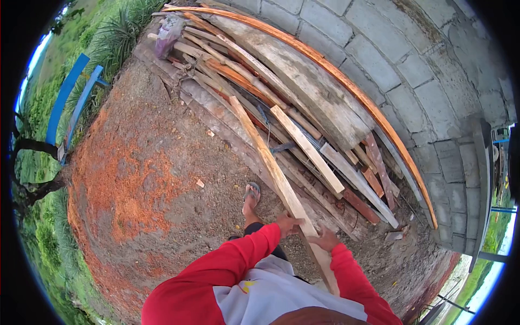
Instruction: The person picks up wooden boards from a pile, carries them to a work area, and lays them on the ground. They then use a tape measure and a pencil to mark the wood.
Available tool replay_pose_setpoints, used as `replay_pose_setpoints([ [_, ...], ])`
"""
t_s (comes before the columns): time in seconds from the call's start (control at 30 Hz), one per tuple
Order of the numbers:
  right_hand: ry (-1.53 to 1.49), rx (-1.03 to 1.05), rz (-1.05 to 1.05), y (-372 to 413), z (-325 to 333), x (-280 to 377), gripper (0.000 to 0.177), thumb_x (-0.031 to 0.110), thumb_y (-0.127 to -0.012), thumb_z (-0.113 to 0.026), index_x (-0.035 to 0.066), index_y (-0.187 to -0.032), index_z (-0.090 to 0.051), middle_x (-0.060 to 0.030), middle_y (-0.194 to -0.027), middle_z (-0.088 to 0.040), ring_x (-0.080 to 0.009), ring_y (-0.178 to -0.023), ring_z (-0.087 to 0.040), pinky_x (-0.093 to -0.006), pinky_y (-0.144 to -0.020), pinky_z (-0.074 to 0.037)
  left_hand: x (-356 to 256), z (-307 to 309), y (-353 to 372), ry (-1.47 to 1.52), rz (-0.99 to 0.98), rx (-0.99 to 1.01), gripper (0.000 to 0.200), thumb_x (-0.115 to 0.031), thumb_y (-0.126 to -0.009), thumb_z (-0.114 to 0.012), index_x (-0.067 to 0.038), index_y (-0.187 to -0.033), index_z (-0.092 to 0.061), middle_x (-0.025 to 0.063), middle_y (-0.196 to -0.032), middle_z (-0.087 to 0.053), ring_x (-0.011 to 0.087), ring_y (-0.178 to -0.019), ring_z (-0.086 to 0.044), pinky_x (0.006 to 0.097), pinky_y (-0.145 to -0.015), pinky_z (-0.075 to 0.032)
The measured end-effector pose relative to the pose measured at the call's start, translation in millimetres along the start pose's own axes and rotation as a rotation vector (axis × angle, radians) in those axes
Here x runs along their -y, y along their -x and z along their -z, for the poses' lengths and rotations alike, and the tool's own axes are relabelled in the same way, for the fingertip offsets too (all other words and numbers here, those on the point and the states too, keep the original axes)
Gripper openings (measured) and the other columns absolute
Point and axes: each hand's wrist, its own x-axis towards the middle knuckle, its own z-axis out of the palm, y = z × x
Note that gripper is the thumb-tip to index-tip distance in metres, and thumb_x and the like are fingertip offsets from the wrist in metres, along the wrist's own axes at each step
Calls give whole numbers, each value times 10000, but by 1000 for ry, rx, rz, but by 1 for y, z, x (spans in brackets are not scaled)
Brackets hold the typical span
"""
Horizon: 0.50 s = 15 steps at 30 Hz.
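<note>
My left hand (288,223) is closed around a long pale wooden plank (280,180), gripping its left edge. Farther down the same plank, my right hand (325,239) holds the opposite edge. The plank slants from near my body up toward the lumber pile, and its far end lies over the pile's near side. Beside it rests a shorter light board (307,151) on top of the pile. A grey board (362,184) lies to the right of that one.
A wide weathered slab (303,67) and a long orange-brown plank (374,111) lie along the concrete block wall (374,59). Reddish sawdust (135,189) covers the dirt at left. A purple bag (169,38) sits at the pile's far end. Blue bars (67,100) stand at far left.
</note>
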Motion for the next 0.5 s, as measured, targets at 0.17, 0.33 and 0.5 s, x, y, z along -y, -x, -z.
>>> replay_pose_setpoints([
  [0.17,328,-8,17,-83,-16,68,671,439,-562,-756,-26,-1026,-621,-264,-954,-628,-351,-875,-629,-400,-773,-487,-135,48,-25,-439,299,-115,747,-706,-726,-531,-85,-1140,-532,82,-1103,-584,259,-921,-599,466,-804,-436],
  [0.33,507,-185,-23,-44,-8,110,723,459,-535,-741,-84,-975,-556,-271,-809,-626,-382,-789,-636,-443,-733,-519,-202,97,-99,175,-78,-334,678,-599,-705,-665,-9,-1030,-587,128,-907,-599,253,-727,-618,377,-599,-503],
  [0.5,518,-217,23,-16,12,165,670,396,-536,-750,-39,-1002,-545,-254,-825,-622,-402,-791,-621,-457,-739,-510,-254,64,-67,251,-134,-311,647,-496,-675,-757,-9,-1057,-569,118,-898,-608,239,-697,-625,391,-588,-524],
])
